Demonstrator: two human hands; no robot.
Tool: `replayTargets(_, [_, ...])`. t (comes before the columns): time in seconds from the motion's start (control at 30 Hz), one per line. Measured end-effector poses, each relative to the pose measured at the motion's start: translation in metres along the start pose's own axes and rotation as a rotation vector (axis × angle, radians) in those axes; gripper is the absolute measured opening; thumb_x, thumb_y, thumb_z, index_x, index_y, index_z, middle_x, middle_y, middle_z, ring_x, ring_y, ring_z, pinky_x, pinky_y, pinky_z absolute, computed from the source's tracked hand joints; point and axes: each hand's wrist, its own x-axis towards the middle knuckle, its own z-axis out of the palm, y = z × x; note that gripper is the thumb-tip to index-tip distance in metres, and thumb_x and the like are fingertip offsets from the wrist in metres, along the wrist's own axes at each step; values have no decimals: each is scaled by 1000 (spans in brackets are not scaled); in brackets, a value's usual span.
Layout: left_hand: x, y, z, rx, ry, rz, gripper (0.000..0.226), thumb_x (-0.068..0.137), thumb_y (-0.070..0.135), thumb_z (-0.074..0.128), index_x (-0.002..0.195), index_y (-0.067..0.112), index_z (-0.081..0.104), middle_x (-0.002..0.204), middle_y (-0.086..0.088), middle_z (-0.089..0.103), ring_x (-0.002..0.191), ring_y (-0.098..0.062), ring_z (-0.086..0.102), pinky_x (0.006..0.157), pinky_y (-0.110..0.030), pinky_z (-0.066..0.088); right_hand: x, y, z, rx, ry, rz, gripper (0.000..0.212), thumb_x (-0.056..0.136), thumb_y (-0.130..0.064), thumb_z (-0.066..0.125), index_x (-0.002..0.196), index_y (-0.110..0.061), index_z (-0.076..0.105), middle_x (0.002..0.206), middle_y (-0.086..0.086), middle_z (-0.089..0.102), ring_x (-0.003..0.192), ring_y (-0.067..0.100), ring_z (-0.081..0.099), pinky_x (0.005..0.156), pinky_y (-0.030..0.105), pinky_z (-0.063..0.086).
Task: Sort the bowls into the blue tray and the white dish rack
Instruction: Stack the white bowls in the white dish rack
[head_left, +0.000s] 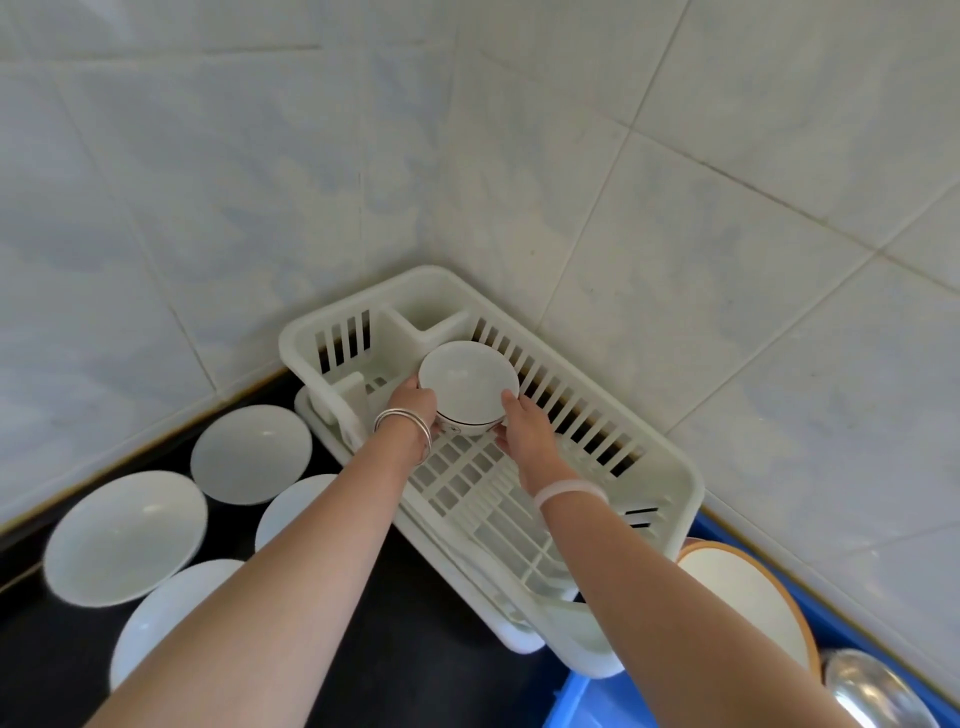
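We are setting a white bowl (467, 382) into the far end of the white dish rack (670, 478), beside its small corner compartment. Our left hand (415, 408) and right hand (527, 434) are both grasping it, one grip curled round each side near the base, and the bowl is tipping so its opening is facing us. We judge the placing step to be under way. Next we are likely needing to ease the bowl down until the rack is carrying it, then release both grips and reach for another.

Four more white bowls (124, 535) are waiting on the black counter (389, 649) to the left. In the blue tray (576, 699) at the lower right, an orange-rimmed bowl (743, 597) and a metal bowl (872, 691) are sitting.

We are not able to tell whether the held bowl is touching the rack floor. Our left arm is covering parts of two counter bowls, the picture's edge is cutting off the metal bowl and most of the tray, and the small mark near the bowl's base is too tiny to read.
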Motion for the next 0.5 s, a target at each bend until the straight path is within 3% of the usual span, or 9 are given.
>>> replayTargets(0.1, [-2,2,-4,138,-5,43,48,87,1,32,131,14,47,123,-15,54,102,-32,53,89,-44,51,-5,-5,-5,-143,-26,-19,45,100,-38,36,137,-14,45,114,1,54,113,25,55,102,46,44])
replayTargets(0.17, [-5,3,-8,248,15,95,47,87,2,33,129,13,50,127,-18,55,114,-37,52,99,-46,45,-8,-6,-10,-265,2,-92,43,101,-35,33,131,-10,51,114,5,58,109,27,57,95,41,47])
replayTargets(0.27, [-13,6,-14,382,24,151,47,87,4,34,129,14,52,125,-20,58,116,-39,52,95,-42,45,-16,-7,-18,-456,4,-216,40,102,-33,31,121,-8,56,116,12,64,101,27,59,80,32,44])
replayTargets(0.4, [-30,17,-19,567,10,199,48,91,15,36,139,16,40,140,-11,48,122,-31,49,101,-37,39,-34,-12,-22,-472,-33,-192,48,102,-36,31,140,-10,43,139,8,52,123,26,52,105,41,40])
replayTargets(0.5, [-51,23,-29,637,0,285,43,94,20,36,136,17,44,136,-10,52,116,-30,53,96,-33,42,-53,-21,-23,-456,-50,-241,46,102,-36,32,139,-12,44,136,8,53,119,24,54,99,35,42])
